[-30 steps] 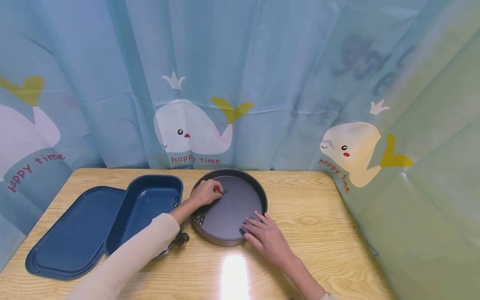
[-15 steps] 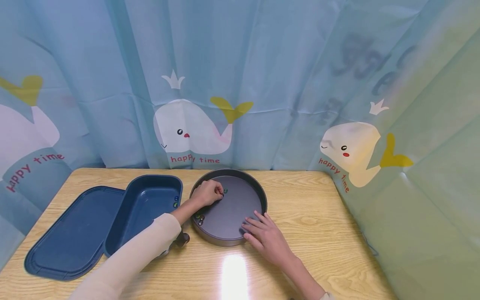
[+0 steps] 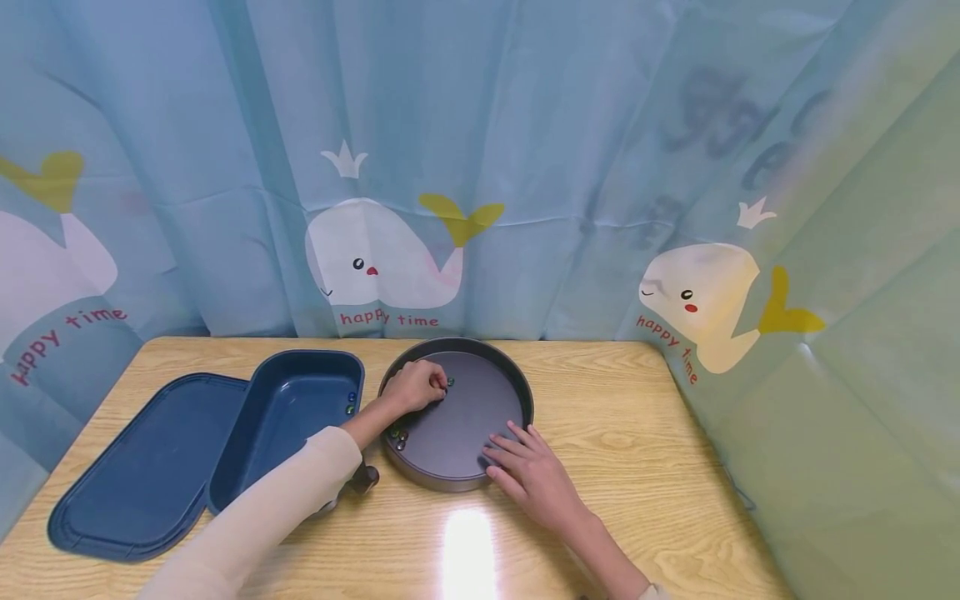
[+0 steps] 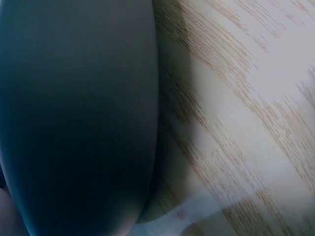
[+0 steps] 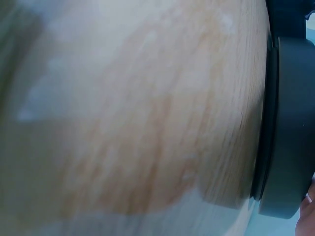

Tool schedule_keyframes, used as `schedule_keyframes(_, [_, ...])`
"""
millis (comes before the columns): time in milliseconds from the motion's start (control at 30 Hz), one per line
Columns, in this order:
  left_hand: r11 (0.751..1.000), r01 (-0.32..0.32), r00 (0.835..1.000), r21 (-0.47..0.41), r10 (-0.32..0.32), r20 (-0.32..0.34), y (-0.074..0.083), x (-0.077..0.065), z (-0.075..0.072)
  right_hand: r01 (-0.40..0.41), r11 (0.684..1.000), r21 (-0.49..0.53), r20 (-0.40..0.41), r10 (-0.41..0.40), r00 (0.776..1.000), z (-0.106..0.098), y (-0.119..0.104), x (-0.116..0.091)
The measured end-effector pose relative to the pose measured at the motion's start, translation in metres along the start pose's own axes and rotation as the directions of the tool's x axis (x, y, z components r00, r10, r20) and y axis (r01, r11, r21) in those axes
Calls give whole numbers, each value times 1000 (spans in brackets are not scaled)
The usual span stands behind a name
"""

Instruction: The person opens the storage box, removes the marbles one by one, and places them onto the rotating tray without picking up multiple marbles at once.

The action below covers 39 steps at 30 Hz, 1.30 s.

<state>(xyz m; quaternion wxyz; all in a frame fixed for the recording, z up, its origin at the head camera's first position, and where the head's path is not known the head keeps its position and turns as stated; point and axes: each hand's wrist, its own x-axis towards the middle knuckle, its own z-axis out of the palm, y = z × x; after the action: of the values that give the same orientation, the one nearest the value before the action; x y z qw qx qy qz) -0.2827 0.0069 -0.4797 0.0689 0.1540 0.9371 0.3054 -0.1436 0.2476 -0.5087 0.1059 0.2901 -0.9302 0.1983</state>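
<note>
A round dark grey pan (image 3: 457, 483) stands on the table in the head view. My left hand (image 3: 415, 386) reaches over its left rim with curled fingers, the fingertips low near the pan floor. Close by those fingertips lies a green marble (image 3: 451, 382); whether they pinch another marble is hidden. Several marbles (image 3: 400, 439) cluster at the pan's lower left. My right hand (image 3: 528, 473) rests on the near right rim, its fingers spread and fairly straight. The pan's wall fills much of the left wrist view (image 4: 83, 113) and the right edge of the right wrist view (image 5: 290, 128).
Left of the pan stands a deep blue rectangular container (image 3: 281, 425) with marbles (image 3: 351, 403) along its right side. A flat blue lid (image 3: 150, 467) lies left of it, touching or overlapped by it. A whale-print curtain (image 3: 540, 167) hangs behind the wooden table (image 3: 615, 433).
Both hands stay almost where they were, and the pan and marbles hold their places. Only a slight shift of the whole head view shows.
</note>
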Motion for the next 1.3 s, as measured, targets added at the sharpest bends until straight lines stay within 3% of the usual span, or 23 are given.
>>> schedule_keyframes(200, [999,-13,1000,-43,12,-19,2,-3,-4,2,1000,5,-3,-2,1000,0,0,0])
schedule_keyframes(333, [992,-65,997,-105,59,-58,2,-6,-11,2,1000,10,-2,-2,1000,0,-1,1])
schedule_keyframes(500, [970,-121,992,-210,110,-62,5,-12,-26,-4,1000,14,3,4,1000,-1,-2,1])
schedule_keyframes(700, [957,-118,991,-266,97,-89,4,-20,-48,-8,1000,9,-2,8,1000,-1,-1,1])
schedule_keyframes(933, [960,-72,993,-269,43,-113,-13,-31,-72,5,1000,8,-9,-5,1000,0,-1,0])
schedule_keyframes(1300, [960,-23,990,-279,-17,-138,-56,-52,-95,15,1000,3,-20,-15,1000,0,-1,0])
